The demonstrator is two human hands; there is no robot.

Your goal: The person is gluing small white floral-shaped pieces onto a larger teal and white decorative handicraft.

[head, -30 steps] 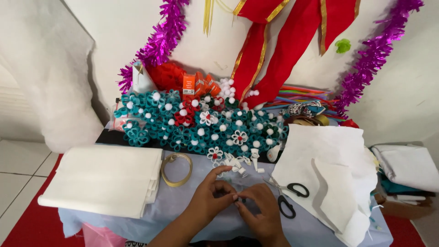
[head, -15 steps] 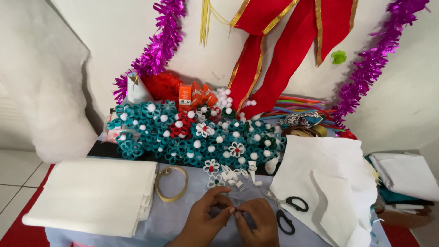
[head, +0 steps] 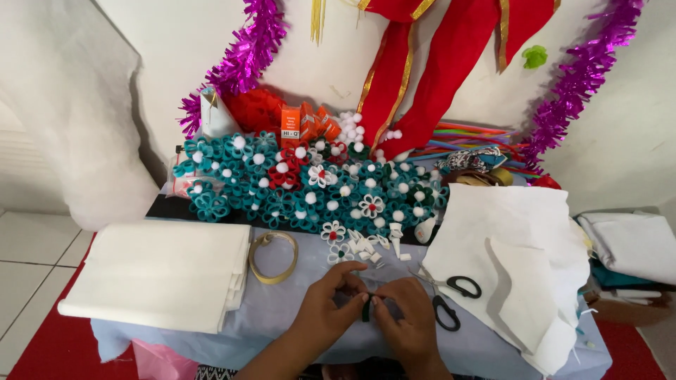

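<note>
At the far left of the frame a folded stack of white felt (head: 158,274) lies on the pale blue tablecloth (head: 282,317), its right edge just beside a ring of tan ribbon (head: 273,256). Above these, across the middle of the frame, spreads a mass of teal rolled-felt flowers (head: 296,186) with white pompom centres, a few red and white ones mixed in. Behind them, orange boxes (head: 301,123) stand against the wall, and magenta tinsel (head: 243,60) hangs at upper left.

At lower centre the two hands meet. The left hand (head: 329,309) comes up from the bottom edge with its fingers curled, thumb and forefinger pressed onto a small dark green felt piece (head: 365,308). The right hand (head: 407,320) sits just to the right, its fingertips pinching the same piece from the other side, so the piece is held between both hands just above the tablecloth. How the piece is folded is too small to tell.

Just above the hands lie small loose white felt flowers (head: 352,243). To the right of the right hand, black-handled scissors (head: 451,299) rest on the cloth, their handles touching the edge of a large white felt sheet (head: 521,260) that fills the lower right. A red ribbon (head: 422,77) drapes down the wall at upper centre, more magenta tinsel at upper right, and a folded white cloth (head: 627,243) sits at the far right edge.
</note>
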